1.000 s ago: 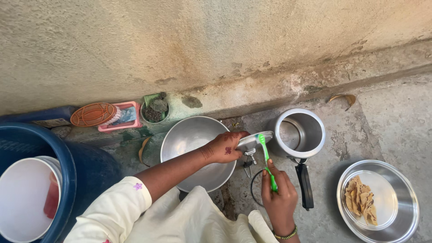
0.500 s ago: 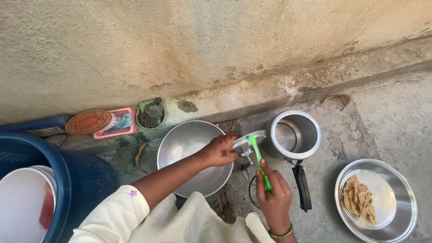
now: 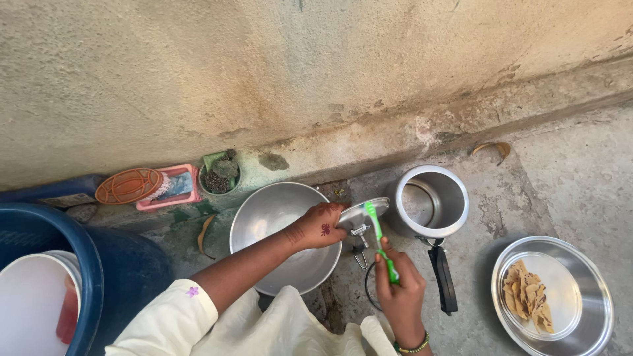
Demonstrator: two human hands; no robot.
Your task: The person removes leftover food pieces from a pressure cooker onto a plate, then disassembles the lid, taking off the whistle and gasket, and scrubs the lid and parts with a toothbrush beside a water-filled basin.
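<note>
Pressure-cooker lid (image 3: 364, 212): held tilted in the air, between the steel basin (image 3: 285, 236) and the open cooker pot (image 3: 432, 200), above the concrete floor (image 3: 521, 184). My left hand (image 3: 322, 226) is closed on its near edge, thumb side under. My right hand (image 3: 397, 285) is wrapped around the handle of a green toothbrush (image 3: 378, 238), bristle end resting on the lid's face.

Risk: the lid is pinched at one edge only. A hard stroke could lever it out of my fingers onto the floor or against the pot rim. A wet handle could also slip.

Containers. Basin: looks empty, possibly a film of water; glare makes it hard to tell. Cooker pot: upright, black handle toward me, nothing visible inside. Steel plate (image 3: 552, 295), well to the right: broken pieces of flatbread. Blue tub (image 3: 39, 231), left: a white bucket (image 3: 33, 300) inside it. Small green cup (image 3: 219, 173) by the wall: dark scrubber material. Pink tray (image 3: 173, 184): an orange brush.
</note>
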